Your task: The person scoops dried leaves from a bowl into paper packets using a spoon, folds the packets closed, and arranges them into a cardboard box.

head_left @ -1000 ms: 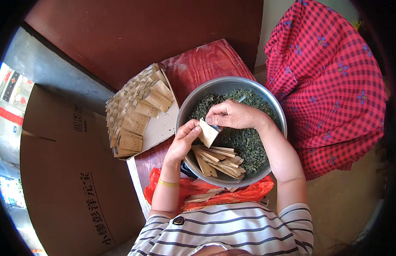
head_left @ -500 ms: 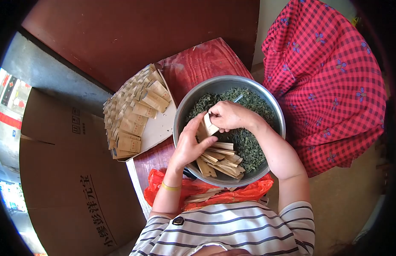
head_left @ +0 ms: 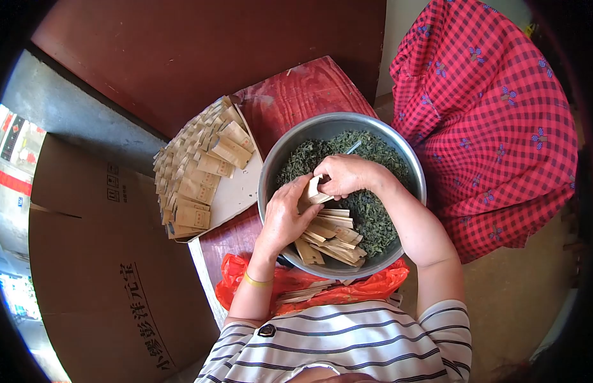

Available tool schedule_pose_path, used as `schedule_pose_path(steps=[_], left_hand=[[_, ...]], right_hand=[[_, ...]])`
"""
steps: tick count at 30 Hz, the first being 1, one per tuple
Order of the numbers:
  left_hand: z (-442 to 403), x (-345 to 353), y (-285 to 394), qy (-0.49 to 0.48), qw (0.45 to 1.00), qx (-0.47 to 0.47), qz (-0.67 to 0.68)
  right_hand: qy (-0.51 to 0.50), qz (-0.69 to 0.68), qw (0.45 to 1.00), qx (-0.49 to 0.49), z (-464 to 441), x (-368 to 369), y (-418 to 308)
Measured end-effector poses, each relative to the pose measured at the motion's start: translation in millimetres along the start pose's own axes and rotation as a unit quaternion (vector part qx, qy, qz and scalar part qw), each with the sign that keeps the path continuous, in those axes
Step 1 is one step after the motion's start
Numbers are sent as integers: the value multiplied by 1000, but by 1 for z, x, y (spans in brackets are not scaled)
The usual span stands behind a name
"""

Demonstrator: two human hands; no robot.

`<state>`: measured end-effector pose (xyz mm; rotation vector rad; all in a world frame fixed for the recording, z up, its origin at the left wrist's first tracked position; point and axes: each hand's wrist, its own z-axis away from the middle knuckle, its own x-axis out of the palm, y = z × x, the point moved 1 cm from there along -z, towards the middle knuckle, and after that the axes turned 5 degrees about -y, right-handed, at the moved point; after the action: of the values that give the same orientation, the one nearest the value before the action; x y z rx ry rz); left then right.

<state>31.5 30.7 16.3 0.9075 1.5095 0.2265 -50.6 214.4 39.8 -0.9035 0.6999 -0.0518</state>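
Over a wide metal basin [head_left: 414, 163] of dried green leaves [head_left: 373, 220], my left hand [head_left: 287, 207] is closed around a small tan paper packet [head_left: 313, 191]. My right hand [head_left: 344, 175] has its fingers pressed together at the packet's mouth, pinching its edge; whether anything else is in those fingers is hidden. A thin pale handle [head_left: 354, 147] pokes up from the leaves just beyond my right hand. Below the hands, a loose pile of flat paper packets [head_left: 334, 241] lies inside the basin on its near side.
Rows of filled-looking packets [head_left: 197, 175] stand in a shallow white tray [head_left: 235, 191] at left. Underneath is a red wooden table [head_left: 303, 89]. A red plastic bag [head_left: 245, 287] with more packets lies at the near edge. A large cardboard box [head_left: 92, 274] and red checked cloth [head_left: 488, 140] flank the table.
The packet's mouth now gapes wider between my hands. My right fingers have shifted slightly, and both hands stay over the basin.
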Motion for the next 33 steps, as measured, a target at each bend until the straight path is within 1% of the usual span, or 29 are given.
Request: schedule_pose_path(steps=[2,4,5,7,8,9,10,11,12,14,15,17,18,19,21,23,25,26,28,29,31,32,33], left_hand=[[1,1,0,-4,1000,-2,4],[2,2,-2,3,1000,-9,-24],[2,2,-2,5,1000,-9,-23],[2,1,-2,15,999,-37,-5],[1,-1,0,10,999,-40,2],[2,-1,0,11,999,-41,2],[2,0,-1,17,999,-47,4],[2,1,-2,20,998,-54,5],[2,2,-4,32,999,-42,-3],[1,2,-5,33,998,-52,3],[1,2,-5,36,997,-65,8],[1,3,-6,41,997,-60,8],[1,3,-7,41,996,-74,15],[2,3,-7,41,995,-88,22],[1,3,-6,44,995,-86,15],[2,3,-6,51,995,-87,6],[1,3,-6,40,994,-97,6],[2,4,-8,45,995,-84,1],[2,2,-6,40,995,-96,8],[1,2,-5,34,994,-103,16],[1,3,-6,40,995,-90,11],[1,3,-6,42,995,-87,11],[1,3,-6,44,995,-84,10]], right_hand=[[-7,13,1000,0,0,-2,2],[4,2,1000,2,4,-7,5],[13,-35,999,-16,4,-10,10],[58,-102,991,-57,13,-19,16],[100,-157,980,-68,7,-22,31],[163,-150,972,-71,8,-27,34],[241,-57,967,-58,9,-31,39],[316,36,947,-43,10,-32,45],[318,35,947,-41,9,-31,50],[341,220,913,50,3,-25,62],[342,219,912,52,0,-21,66],[336,340,873,96,-9,-12,71],[310,343,876,136,-13,-11,67],[312,343,875,137,-14,-12,63],[244,368,881,168,-15,-15,55],[246,368,882,158,-11,-14,54],[291,320,894,114,-7,-14,53],[290,320,895,112,-6,-15,52],[263,156,945,115,-3,-20,45],[263,157,945,113,-5,-19,45],[331,84,939,38,-9,-15,51],[332,83,939,39,-12,-14,54],[321,15,947,-15,-17,-14,52]])
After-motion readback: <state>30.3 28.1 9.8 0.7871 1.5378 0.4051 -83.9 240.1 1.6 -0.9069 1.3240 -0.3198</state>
